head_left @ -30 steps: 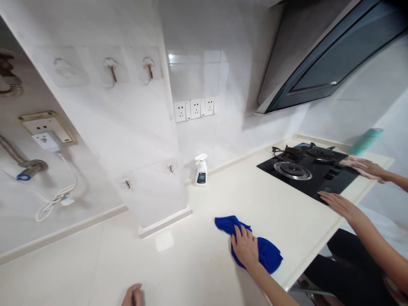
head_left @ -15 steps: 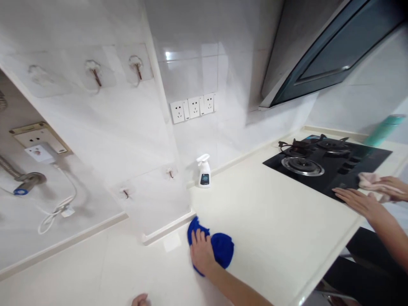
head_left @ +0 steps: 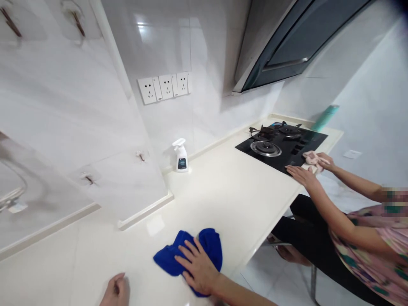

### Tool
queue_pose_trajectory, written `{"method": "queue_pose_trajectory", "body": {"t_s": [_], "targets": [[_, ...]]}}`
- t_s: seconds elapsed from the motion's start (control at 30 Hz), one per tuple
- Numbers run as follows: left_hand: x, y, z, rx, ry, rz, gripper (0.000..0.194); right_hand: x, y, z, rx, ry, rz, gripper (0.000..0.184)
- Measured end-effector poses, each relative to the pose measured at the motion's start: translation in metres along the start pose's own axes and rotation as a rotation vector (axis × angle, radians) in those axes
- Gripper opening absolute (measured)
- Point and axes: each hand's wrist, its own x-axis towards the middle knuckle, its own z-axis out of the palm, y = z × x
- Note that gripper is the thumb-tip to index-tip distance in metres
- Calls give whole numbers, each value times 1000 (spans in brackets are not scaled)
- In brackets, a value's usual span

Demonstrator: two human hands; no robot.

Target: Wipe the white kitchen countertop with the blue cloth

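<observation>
My right hand (head_left: 199, 267) lies flat with fingers spread on a blue cloth (head_left: 178, 255), pressing it onto the white countertop (head_left: 229, 191) near the front edge. My left hand (head_left: 115, 291) rests on the counter at the bottom edge of the view; only part of it shows, and its fingers look curled in with nothing in them. A white spray bottle (head_left: 181, 155) stands upright at the back by the wall, well beyond the cloth.
Another person at the right has one hand (head_left: 301, 175) flat by the black gas hob (head_left: 280, 142) and the other on a pink cloth (head_left: 314, 158). A teal bottle (head_left: 324, 118) stands behind the hob. Wall sockets (head_left: 164, 87) and a range hood (head_left: 287, 46) are above.
My right hand has drawn the blue cloth from the wall corner back toward the counter's front edge. The view swung right and down. The other person's hands have stayed by the hob.
</observation>
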Motion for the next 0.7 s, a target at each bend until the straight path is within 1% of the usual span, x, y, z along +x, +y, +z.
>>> {"method": "queue_pose_trajectory", "body": {"t_s": [0.1, 0.2, 0.33, 0.4, 0.47, 0.53, 0.6, 0.67, 0.7], "targets": [[-3, 3, 0, -21, 6, 10, 38, -32, 28, -9, -112, 101, 137, 57], [-3, 4, 1, -19, 25, 11, 38, -56, 60, -20, -237, 190, 219, 57], [-6, 3, 6, -63, 72, 30, 39, -87, 113, -39, -363, 255, 324, 52], [-8, 2, 7, -102, 93, 61, 41, -102, 141, -48, -415, 287, 409, 50], [-10, -4, 6, -212, 70, 110, 43, -114, 165, -54, -474, 342, 523, 50], [-13, -17, 1, -386, 2, 150, 46, -121, 180, -54, -526, 403, 621, 51], [-20, -39, -8, -492, -32, 150, 50, -123, 185, -50, -558, 447, 675, 50], [-32, -67, -19, -453, 22, 99, 50, -122, 178, -41, -575, 473, 700, 48], [-41, -82, -24, -405, 80, 60, 48, -121, 171, -35, -579, 479, 706, 48]]}}
